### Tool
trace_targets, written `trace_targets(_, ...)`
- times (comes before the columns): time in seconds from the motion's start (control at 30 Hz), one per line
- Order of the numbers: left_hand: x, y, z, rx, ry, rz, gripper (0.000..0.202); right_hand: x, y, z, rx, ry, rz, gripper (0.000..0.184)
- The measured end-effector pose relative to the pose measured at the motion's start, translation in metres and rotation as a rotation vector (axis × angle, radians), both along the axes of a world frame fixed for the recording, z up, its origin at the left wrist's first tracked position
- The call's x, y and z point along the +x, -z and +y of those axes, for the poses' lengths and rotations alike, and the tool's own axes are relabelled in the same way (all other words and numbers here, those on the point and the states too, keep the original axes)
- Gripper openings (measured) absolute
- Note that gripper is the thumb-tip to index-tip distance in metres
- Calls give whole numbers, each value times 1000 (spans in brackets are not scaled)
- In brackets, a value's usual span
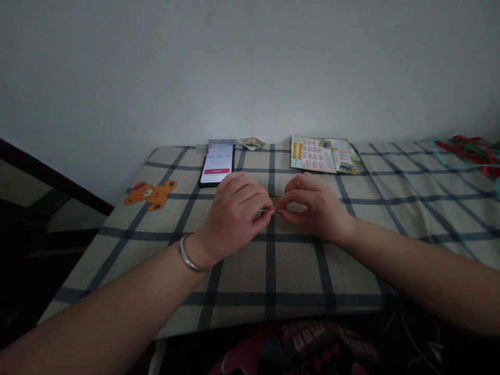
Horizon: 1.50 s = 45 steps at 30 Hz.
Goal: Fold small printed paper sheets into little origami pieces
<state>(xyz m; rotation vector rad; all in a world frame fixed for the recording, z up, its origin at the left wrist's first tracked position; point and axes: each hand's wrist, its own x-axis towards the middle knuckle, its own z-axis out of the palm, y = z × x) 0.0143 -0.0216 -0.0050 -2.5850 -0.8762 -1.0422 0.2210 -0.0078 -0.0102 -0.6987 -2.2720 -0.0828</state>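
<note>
My left hand [241,211], with a silver bangle [189,255] on its wrist, is closed in a pinch over the middle of the table. Facing it, my right hand [312,205] pinches too, and the fingertips of both hands nearly meet. Whatever lies between the fingertips is too small to make out. A bit of something yellowish [275,200] shows just behind them. Beyond my left hand lies a phone [217,164] with a running timer on its screen. Printed sheets [314,155] lie past my right hand.
A checked cloth [250,281] covers the table, which meets a white wall [250,73]. A small printed piece [252,143] rests by the phone. At left is an orange bear figure [150,195]. Red and green strips [469,151] lie in a heap at far right.
</note>
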Motion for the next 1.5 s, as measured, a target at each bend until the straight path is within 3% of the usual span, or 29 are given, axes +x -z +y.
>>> trace_targets(0.17,0,-2,-2,16,-23,51,8,0,3,3,-124,-36,10,7)
trace_targets(0.4,1,-3,-1,-13,-16,-34,10,-1,2,-1,-131,-103,97,4)
trace_targets(0.73,0,-5,-2,-54,-14,-57,10,4,-2,2,-35,-5,22,6)
trace_targets(1.5,-8,-3,5,-42,-63,26,11,10,4,8,-41,59,-25,4)
